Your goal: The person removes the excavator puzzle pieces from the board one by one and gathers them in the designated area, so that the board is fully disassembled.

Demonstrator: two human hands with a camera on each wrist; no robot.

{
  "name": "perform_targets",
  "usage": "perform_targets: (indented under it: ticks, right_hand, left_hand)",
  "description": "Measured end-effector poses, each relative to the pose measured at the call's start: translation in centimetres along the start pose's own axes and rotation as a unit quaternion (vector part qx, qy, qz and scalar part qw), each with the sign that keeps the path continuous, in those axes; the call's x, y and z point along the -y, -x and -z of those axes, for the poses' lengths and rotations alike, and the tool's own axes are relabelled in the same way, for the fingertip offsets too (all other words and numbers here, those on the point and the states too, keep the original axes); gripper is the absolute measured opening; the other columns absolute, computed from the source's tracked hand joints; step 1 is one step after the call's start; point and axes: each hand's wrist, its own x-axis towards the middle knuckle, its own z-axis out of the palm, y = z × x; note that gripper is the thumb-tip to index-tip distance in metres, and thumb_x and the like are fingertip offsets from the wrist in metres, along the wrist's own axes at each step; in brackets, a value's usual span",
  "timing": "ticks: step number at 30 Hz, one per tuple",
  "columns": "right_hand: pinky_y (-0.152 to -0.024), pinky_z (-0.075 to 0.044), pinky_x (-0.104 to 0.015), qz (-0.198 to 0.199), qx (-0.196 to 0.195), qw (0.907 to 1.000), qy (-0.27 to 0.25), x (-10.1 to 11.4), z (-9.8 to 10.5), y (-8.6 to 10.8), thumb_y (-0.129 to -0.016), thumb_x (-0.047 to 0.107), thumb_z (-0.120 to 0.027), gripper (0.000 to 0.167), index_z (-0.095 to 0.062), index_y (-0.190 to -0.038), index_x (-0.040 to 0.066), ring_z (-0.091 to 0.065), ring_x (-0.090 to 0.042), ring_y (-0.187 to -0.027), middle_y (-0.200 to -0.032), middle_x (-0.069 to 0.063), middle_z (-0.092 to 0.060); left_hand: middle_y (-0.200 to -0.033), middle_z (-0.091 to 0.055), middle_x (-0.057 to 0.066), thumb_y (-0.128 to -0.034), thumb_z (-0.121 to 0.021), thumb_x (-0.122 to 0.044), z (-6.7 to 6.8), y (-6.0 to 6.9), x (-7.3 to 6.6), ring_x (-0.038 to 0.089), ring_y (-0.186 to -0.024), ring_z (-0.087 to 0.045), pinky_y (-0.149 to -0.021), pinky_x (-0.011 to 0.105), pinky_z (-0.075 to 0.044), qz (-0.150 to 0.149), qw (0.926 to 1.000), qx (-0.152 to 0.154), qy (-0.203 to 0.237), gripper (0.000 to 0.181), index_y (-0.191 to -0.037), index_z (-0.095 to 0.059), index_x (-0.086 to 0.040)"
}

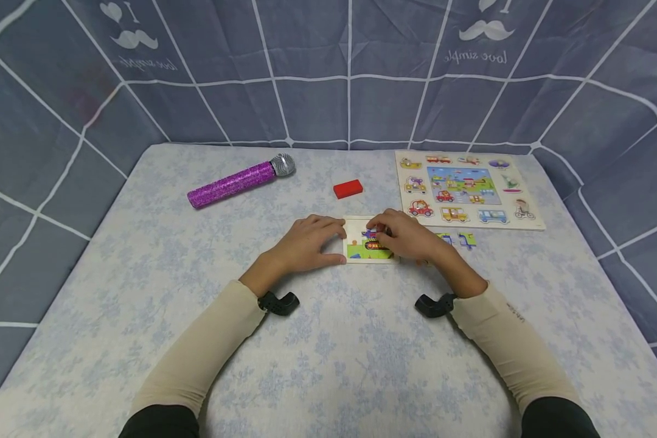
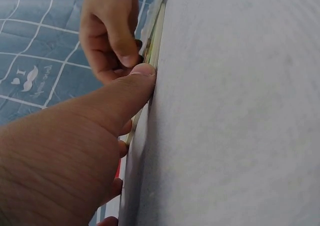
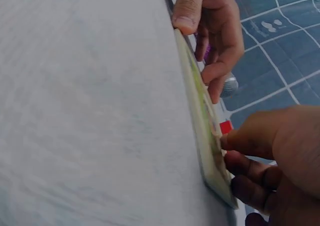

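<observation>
Head view shows us both hands meeting at a small puzzle board (image 1: 356,250) lying between them on the table (image 1: 328,353). Our left hand (image 1: 313,243) has its thumb and fingers apart, touching the board's left side, thumb at the near corner. Our right hand (image 1: 410,237) bends thumb and fingers close together over the board's picture; we cannot tell whether they pinch a piece. Loose puzzle pieces (image 1: 467,240) lie just right of that hand, and a larger puzzle board (image 1: 465,185) lies beyond it. Past our left hand we see a purple microphone (image 1: 235,184); a red block (image 1: 348,189) sits beyond, between both hands.
</observation>
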Motion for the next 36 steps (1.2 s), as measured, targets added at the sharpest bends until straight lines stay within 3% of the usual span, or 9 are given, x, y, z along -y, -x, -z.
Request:
perform_targets:
  ticks: [11,18,31,36]
  right_hand:
    - [-0.080,-0.041,-0.040,-0.021,-0.006,0.9998,-0.004,0.1,-0.2,-0.1,-0.098,0.004,-0.063,0.028,-0.064,-0.125,-0.001,-0.050,-0.025,-0.091,-0.101,-0.010,-0.056]
    - [-0.076,-0.040,-0.037,-0.028,0.012,0.9966,-0.077,-0.4,-0.2,-0.2,-0.098,0.001,-0.061,0.025,-0.059,-0.123,-0.002,-0.047,-0.023,-0.086,-0.096,-0.011,-0.049]
    - [-0.077,-0.042,-0.036,0.000,0.004,0.9951,-0.099,-1.0,0.1,-0.1,-0.099,0.000,-0.058,0.025,-0.056,-0.123,0.001,-0.047,-0.023,-0.086,-0.110,-0.012,-0.052]
    - [-0.074,-0.045,-0.037,0.025,0.000,0.9957,-0.089,-0.7,0.8,0.3,-0.099,-0.001,-0.057,0.023,-0.059,-0.122,0.002,-0.051,-0.022,-0.081,-0.107,-0.009,-0.059]
  left_hand:
    - [-0.156,-0.043,0.002,-0.0935,-0.069,-0.052,0.1,0.0,0.0,0.026,-0.138,-0.039,-0.107,0.055,-0.032,-0.003,1.0000,-0.001,0.003,0.047,-0.127,-0.060,-0.021]
    - [-0.156,-0.043,0.001,-0.0932,-0.070,-0.052,0.2,0.0,-0.1,0.026,-0.138,-0.039,-0.107,0.056,-0.032,-0.001,1.0000,0.000,0.005,0.048,-0.128,-0.060,-0.020]
    - [-0.156,-0.043,0.001,-0.0935,-0.069,-0.051,0.2,0.0,-0.1,0.026,-0.138,-0.039,-0.107,0.055,-0.032,0.001,1.0000,-0.003,0.005,0.047,-0.128,-0.060,-0.021]
    - [-0.156,-0.043,0.001,-0.0933,-0.069,-0.052,0.2,0.1,-0.1,0.026,-0.138,-0.038,-0.107,0.055,-0.031,0.005,1.0000,-0.001,0.005,0.047,-0.128,-0.060,-0.021]
